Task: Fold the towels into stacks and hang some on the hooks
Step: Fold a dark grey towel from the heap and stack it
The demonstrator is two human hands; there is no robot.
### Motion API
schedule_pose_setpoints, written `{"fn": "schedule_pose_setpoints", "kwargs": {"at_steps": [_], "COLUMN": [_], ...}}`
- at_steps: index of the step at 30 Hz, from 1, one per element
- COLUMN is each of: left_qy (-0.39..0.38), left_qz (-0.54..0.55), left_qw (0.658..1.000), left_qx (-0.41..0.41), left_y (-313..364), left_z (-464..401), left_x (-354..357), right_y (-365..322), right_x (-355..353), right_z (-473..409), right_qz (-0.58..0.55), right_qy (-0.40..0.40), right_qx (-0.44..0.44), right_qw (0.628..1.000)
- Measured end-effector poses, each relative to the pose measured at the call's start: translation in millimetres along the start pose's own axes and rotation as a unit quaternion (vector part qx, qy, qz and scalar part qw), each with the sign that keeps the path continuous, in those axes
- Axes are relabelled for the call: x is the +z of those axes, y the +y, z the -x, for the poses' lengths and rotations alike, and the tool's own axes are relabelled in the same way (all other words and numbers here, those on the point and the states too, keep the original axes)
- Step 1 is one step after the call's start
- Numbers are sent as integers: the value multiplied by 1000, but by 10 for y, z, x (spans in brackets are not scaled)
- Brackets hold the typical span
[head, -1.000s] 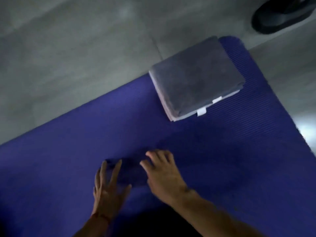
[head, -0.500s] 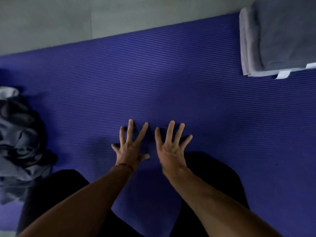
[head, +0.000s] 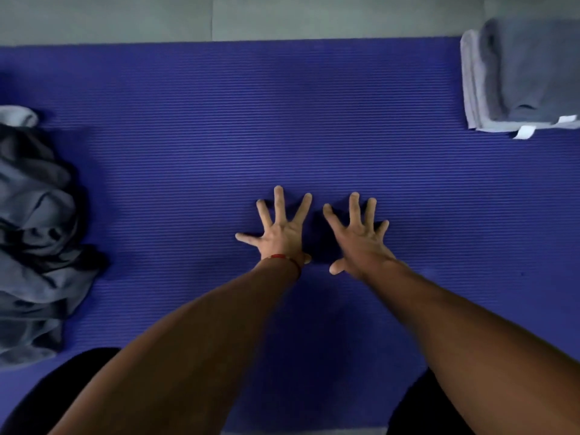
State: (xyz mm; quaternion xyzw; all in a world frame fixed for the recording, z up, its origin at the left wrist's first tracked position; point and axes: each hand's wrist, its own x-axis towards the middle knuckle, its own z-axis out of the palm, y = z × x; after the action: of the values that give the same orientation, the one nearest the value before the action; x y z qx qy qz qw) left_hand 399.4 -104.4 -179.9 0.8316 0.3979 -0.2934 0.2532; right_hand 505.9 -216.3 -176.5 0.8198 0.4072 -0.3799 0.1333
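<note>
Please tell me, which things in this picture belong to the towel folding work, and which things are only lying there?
Belong to the job:
- folded towel stack, far right on the mat
- crumpled towel pile, left edge, not yet folded
- left hand and right hand, both spread flat on the mat, holding nothing

Only there:
- purple mat
- grey floor
- red wrist thread

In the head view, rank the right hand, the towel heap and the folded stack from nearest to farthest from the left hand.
1. The right hand, just beside the left hand, both flat on the mat.
2. The towel heap, crumpled at the mat's left edge.
3. The folded stack, at the far right corner.
</note>
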Motion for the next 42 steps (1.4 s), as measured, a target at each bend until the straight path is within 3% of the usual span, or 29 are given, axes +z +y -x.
{"fn": "schedule_pose_setpoints", "kwargs": {"at_steps": [9,12,15,18,21,23,26,29,32,34,36,39,41,42], "left_qy": [-2,42,105,202,354,351,296,276,329,381,431,469,455,437], "left_qz": [-83,-122,-89,-82,-214,-285,-270,-234,-55,55,134,240,249,227], "left_qw": [996,985,967,964,907,892,913,932,934,894,841,787,796,820], "left_qx": [26,112,213,153,78,-4,-78,-16,127,229,300,322,311,291], "left_y": [-39,-372,-1128,-2096,-2989,-3443,-3950,-4061,-3648,-3229,-2863,-2569,-2551,-2588], "left_z": [4,83,332,746,1111,1298,1371,1421,1580,1747,1903,2038,1951,1867], "left_x": [-47,-106,-100,-93,-225,-387,-536,-701,-801,-796,-788,-794,-702,-625], "right_y": [-307,-643,-929,-1348,-1906,-2272,-2671,-2841,-2850,-2825,-2769,-2572,-2335,-2196], "right_x": [-133,-99,-179,-491,-746,-783,-670,-547,-569,-645,-722,-858,-931,-962], "right_z": [140,272,388,534,641,698,783,877,961,1096,1244,1388,1441,1467], "right_qz": [78,120,68,40,31,37,111,156,63,-118,-292,-385,-403,-415], "right_qy": [7,42,70,76,115,122,86,63,83,39,-7,-14,6,13], "right_qx": [53,38,-41,-106,-138,-168,-200,-233,-257,-277,-312,-304,-265,-237], "right_qw": [996,991,994,991,983,978,970,958,961,953,904,871,876,878]}}
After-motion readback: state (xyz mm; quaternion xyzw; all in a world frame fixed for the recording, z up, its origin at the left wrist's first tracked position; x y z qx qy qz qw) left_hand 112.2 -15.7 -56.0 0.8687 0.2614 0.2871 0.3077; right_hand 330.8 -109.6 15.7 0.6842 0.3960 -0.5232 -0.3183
